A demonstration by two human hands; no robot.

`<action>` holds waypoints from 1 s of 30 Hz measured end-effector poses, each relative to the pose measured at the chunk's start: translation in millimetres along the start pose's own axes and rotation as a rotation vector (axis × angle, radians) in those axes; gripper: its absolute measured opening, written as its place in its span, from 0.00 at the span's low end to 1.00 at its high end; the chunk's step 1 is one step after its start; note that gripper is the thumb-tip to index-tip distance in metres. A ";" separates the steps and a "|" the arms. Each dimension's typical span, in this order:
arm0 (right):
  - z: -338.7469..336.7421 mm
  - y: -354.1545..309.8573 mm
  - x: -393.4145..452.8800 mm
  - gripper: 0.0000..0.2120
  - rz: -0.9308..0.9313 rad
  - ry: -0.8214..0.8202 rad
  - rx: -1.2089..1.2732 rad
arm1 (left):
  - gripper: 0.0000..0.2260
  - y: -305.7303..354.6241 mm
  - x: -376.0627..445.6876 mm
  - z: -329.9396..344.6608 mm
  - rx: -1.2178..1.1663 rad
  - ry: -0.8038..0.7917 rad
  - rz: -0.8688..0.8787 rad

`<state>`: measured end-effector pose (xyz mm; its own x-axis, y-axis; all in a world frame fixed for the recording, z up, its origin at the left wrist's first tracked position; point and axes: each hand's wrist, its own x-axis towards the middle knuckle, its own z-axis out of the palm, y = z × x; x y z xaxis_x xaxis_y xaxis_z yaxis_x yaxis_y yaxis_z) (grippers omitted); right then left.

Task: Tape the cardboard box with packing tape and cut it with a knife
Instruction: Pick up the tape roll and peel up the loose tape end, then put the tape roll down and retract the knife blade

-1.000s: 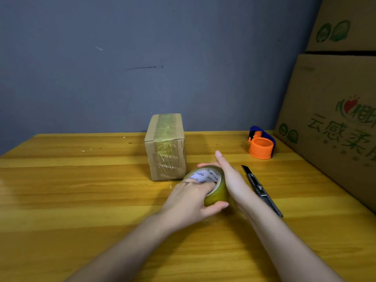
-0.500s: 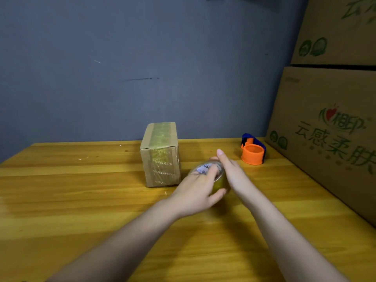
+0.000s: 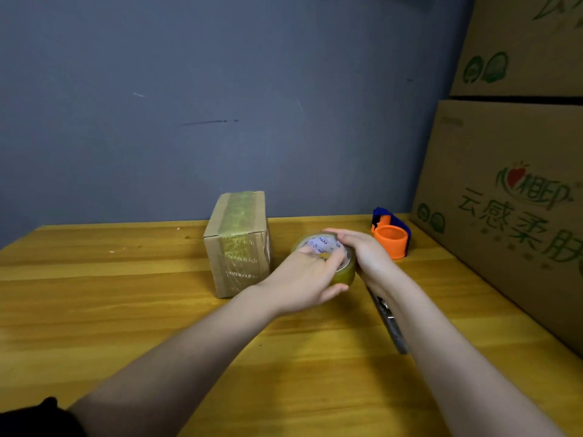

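Gripping the tape roll (image 3: 328,260) from both sides, left hand (image 3: 303,280) and right hand (image 3: 366,255) hold it beside the cardboard box (image 3: 239,244), toward the tabletop's (image 3: 110,310) far edge.

Dim, warm indoor light; soft shadows under forearms on table (image 3: 94,310); slight blur; wide-angle bending at edges.

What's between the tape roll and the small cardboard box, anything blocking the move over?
Nothing visible. Both the left hand and right hand are on the tape roll, and only bare table separates it from the small cardboard box to its left. The knife and the orange dispenser lie on the right, off that path.
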<state>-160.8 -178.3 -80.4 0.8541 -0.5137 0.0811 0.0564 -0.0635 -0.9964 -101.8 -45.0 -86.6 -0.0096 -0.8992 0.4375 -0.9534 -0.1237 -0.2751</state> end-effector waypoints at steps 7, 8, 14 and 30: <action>-23.8 12.1 47.3 0.22 -0.019 0.087 -0.358 | 0.18 -3.5 39.5 37.0 -0.077 -0.059 -0.306; -26.3 15.0 55.3 0.22 -0.016 0.105 -0.431 | 0.18 -5.8 46.1 42.0 -0.096 -0.068 -0.338; -43.7 28.3 88.8 0.23 0.031 0.201 -0.691 | 0.18 -17.7 81.3 74.5 -0.145 -0.134 -0.451; -44.8 54.2 102.9 0.24 0.097 0.188 -0.707 | 0.19 -18.6 83.2 104.8 -0.238 -0.217 -0.509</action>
<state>-93.1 -272.9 -125.0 0.7320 -0.6787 0.0594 -0.4156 -0.5140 -0.7504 -53.3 -161.5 -134.9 0.5036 -0.8201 0.2718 -0.8637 -0.4861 0.1335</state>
